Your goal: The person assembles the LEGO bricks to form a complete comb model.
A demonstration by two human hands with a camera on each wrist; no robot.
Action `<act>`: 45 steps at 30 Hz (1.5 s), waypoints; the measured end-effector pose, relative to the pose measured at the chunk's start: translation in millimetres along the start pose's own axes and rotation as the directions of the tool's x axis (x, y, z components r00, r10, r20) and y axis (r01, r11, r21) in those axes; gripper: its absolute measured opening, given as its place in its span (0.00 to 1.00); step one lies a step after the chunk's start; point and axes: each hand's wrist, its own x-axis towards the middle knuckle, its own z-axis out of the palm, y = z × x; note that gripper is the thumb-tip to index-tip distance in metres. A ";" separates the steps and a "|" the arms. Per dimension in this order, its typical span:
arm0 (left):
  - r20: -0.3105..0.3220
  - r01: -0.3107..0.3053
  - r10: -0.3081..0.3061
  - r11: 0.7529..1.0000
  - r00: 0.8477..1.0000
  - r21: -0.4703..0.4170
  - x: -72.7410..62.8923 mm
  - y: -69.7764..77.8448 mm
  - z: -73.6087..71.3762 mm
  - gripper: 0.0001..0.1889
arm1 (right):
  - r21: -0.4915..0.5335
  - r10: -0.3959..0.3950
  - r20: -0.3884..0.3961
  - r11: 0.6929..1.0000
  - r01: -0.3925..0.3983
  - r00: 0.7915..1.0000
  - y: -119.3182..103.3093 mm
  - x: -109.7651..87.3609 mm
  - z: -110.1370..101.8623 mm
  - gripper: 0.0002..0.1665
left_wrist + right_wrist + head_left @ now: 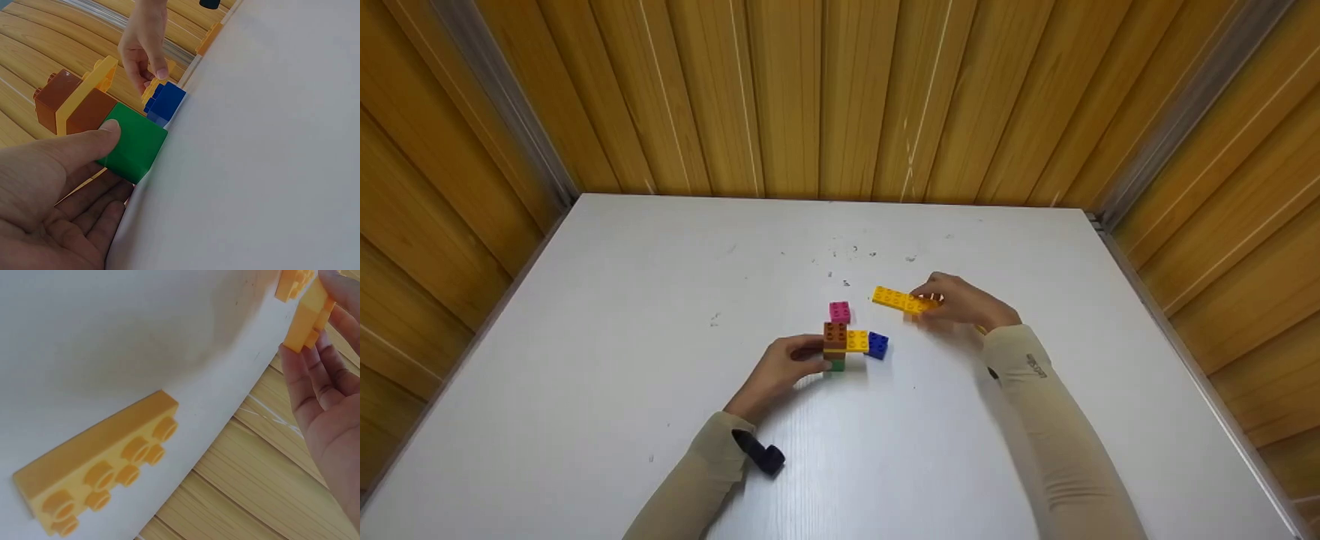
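Observation:
My left hand [780, 369] holds a small upright stack of toy building bricks, thumb pressed on the green brick [132, 143] at its base. Above the green come a brown brick [90, 111], a yellow plate [84, 93] jutting out to the right, and another brown brick [835, 334] on top. My right hand [966, 304] pinches a yellow brick [306, 318] between thumb and fingers. Against its left end, in the head view, sits a second yellow brick [889, 297]; whether they are joined I cannot tell.
Just right of the stack, a blue brick [877, 346] lies on the white table [660, 300]. Behind the stack is a pink brick [840, 312]. A long yellow brick [95, 458] lies under the right wrist. Wood-patterned panels [787, 97] surround the table's back and sides.

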 end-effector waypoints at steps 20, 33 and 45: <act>-0.018 0.033 -0.033 0.999 0.999 -0.002 0.7 0.7 1.3 0.25 | -0.029 -0.125 -0.035 0.992 0.124 0.991 -27.8 3.1 -2.2 0.25; -0.009 0.032 -0.032 0.999 0.999 -0.019 0.4 0.5 0.6 0.24 | -0.042 -0.194 -0.028 0.980 0.193 0.981 -51.5 4.1 -0.6 0.27; -0.009 0.004 -0.004 1.000 1.000 -0.004 1.7 -0.1 0.6 0.25 | -0.069 -0.255 -0.017 0.965 0.253 0.967 -71.5 2.8 0.0 0.27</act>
